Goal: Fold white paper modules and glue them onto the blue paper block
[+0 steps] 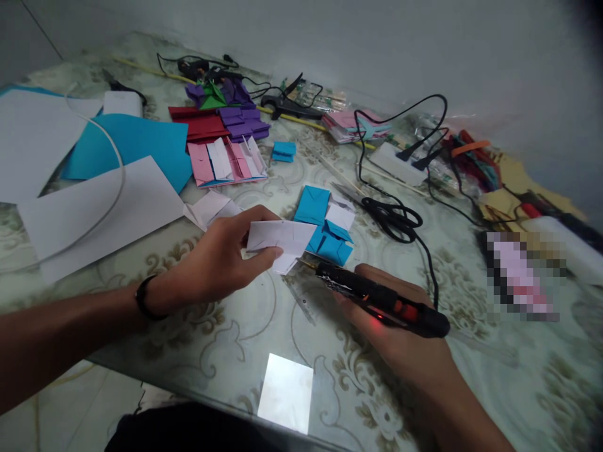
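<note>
Between thumb and fingers, my left hand (226,254) pinches a folded white paper piece (282,237) above the table. My right hand (396,326) is wrapped round a black hot glue gun (377,298) with a red light showing on its side. The gun's nozzle points left at the lower right edge of the paper; whether they touch I cannot tell. Just behind the paper lie folded blue paper pieces (313,204) with a white one (340,212) beside them. Another folded white paper (214,207) rests behind my left hand, partly hidden by it.
Black scissors (393,218) and a power strip (400,163) with looping cords lie at the right. White sheets (101,213) and blue sheets (136,141) cover the left. Folded pink (202,163), red (198,123) and purple paper (242,122) sit farther back.
</note>
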Tool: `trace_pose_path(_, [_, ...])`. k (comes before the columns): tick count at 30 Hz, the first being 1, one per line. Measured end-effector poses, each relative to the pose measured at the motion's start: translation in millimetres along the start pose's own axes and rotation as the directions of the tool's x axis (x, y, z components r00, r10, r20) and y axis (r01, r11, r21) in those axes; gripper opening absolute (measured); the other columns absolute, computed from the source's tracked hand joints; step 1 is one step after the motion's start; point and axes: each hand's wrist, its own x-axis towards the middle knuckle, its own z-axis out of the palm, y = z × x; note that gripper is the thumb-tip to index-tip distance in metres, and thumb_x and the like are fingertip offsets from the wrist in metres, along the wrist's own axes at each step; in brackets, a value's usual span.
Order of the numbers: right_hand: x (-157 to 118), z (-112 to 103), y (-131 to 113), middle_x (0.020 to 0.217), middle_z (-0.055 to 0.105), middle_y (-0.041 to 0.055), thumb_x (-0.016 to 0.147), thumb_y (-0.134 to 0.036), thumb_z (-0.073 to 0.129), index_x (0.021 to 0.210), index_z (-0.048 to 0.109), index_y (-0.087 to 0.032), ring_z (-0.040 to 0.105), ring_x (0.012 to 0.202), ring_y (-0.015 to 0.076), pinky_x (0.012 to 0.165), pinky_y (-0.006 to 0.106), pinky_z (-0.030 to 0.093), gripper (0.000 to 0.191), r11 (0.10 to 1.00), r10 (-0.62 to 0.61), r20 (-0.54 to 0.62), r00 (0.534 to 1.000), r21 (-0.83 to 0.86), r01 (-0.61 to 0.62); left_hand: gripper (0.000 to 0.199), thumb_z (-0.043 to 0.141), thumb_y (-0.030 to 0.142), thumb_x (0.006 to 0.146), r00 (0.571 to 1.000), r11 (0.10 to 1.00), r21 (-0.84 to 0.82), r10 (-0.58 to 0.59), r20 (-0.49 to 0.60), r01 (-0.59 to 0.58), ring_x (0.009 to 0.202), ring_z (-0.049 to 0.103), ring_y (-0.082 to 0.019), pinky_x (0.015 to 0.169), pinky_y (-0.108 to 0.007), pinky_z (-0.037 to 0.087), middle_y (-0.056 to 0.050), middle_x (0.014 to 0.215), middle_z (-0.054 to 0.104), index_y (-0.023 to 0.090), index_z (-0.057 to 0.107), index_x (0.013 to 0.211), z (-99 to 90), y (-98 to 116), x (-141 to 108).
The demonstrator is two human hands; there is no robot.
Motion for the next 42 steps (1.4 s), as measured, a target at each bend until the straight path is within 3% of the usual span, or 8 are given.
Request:
trace_pose_path(10, [0, -1, 0, 0.058, 0.043, -0.0057, 0.091, -0.025, 0.067, 0.063, 0.044, -0.023, 0.042, 0.05, 0.0117, 0.048, 0.027, 0.033, 0.036, 1.0, 0.016, -0.012, 1.0, -0.014, -0.016, 0.017, 0.068, 0.026, 0.089, 1.0, 1.0, 0.014, -0.011, -0.004, 0.011, 0.074, 0.066, -0.016, 0.064, -0.026, 0.049, 0.001, 0.086, 0.071, 0.023, 0.064, 0.105, -0.7, 2, 1])
trace_pose_path(16, [0, 0, -2, 0.064, 0.049, -0.0032, 0.092, -0.027, 0.071, 0.067, 0.049, -0.024, 0.048, 0.052, 0.0142, 0.048, 0.029, 0.036, 0.033, 0.998, -0.049, -0.02, 0.999, 0.028, 0.049, 0.001, 0.065, 0.021, 0.09, 0.999, 0.988, 0.153, 0.034, 0.016, -0.036, 0.069, 0.061, -0.013, 0.062, -0.024, 0.043, 0.005, 0.076, 0.068, 0.022, 0.066, 0.091, -2.1, 5, 1])
trace_pose_path(21, [-1, 1, -4, 0.068, 0.059, 0.0005, 0.093, -0.026, 0.071, 0.074, 0.059, -0.025, 0.057, 0.057, 0.0185, 0.051, 0.033, 0.041, 0.023, 0.996, -0.076, 0.01, 0.997, 0.044, 0.075, 0.013, 0.063, 0.024, 0.093, 0.998, 0.976, 0.207, 0.065, 0.022, -0.068, 0.059, 0.053, -0.01, 0.057, -0.023, 0.037, 0.006, 0.067, 0.061, 0.019, 0.067, 0.081, 0.2, 8, 0])
trace_pose_path(28, [-3, 6, -4, 0.065, 0.053, -0.0011, 0.093, -0.022, 0.07, 0.069, 0.05, -0.025, 0.055, 0.058, 0.0183, 0.052, 0.033, 0.041, 0.031, 0.997, -0.072, 0.024, 0.997, 0.036, 0.071, 0.018, 0.059, 0.023, 0.097, 0.992, 0.974, 0.191, 0.113, 0.057, -0.122, 0.056, 0.049, -0.009, 0.055, -0.024, 0.034, 0.006, 0.065, 0.06, 0.019, 0.068, 0.082, 0.9, 13, -1])
trace_pose_path(42, [-3, 8, -4, 0.063, 0.046, -0.0034, 0.091, -0.016, 0.068, 0.069, 0.051, -0.023, 0.049, 0.056, 0.0151, 0.053, 0.03, 0.038, 0.029, 0.991, -0.116, 0.05, 0.992, 0.079, 0.112, 0.019, 0.058, 0.022, 0.101, 0.979, 0.97, 0.146, 0.186, 0.079, -0.196, 0.059, 0.054, -0.011, 0.059, -0.024, 0.04, 0.003, 0.069, 0.065, 0.017, 0.071, 0.087, 1.8, 13, -4])
